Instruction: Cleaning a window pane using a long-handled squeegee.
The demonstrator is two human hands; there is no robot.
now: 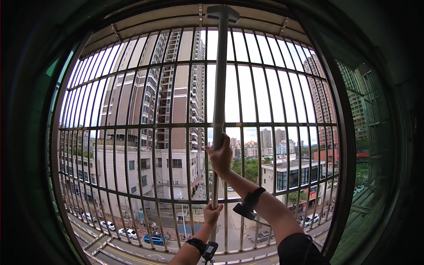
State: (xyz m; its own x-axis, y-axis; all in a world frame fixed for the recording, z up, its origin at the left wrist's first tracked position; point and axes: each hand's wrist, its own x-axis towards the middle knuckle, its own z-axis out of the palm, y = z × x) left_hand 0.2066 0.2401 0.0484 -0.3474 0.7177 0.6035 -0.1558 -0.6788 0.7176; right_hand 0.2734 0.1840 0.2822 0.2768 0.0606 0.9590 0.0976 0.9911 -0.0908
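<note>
A long grey telescopic pole (220, 79) stands nearly upright in front of me, with a wide flat grey head (216, 13) at its top. My right hand (220, 154) is raised and wraps round the lower end of the thick section. Below it, my left hand (212, 215) closes round the thinner, pale lower section. The pole's bottom end is hidden behind my left hand and forearm. Each wrist wears a black strap with a small dark device: one on the right forearm (248, 204), one on the left wrist (207, 248).
Metal window bars (171, 125) span the view just beyond the pole. A dark window frame (340, 132) surrounds them, with greenish glass (366, 176) at the right side. An overhang (168, 20) runs along the top. Outside are tall buildings (179, 97), and parked cars (128, 233) line a street far below.
</note>
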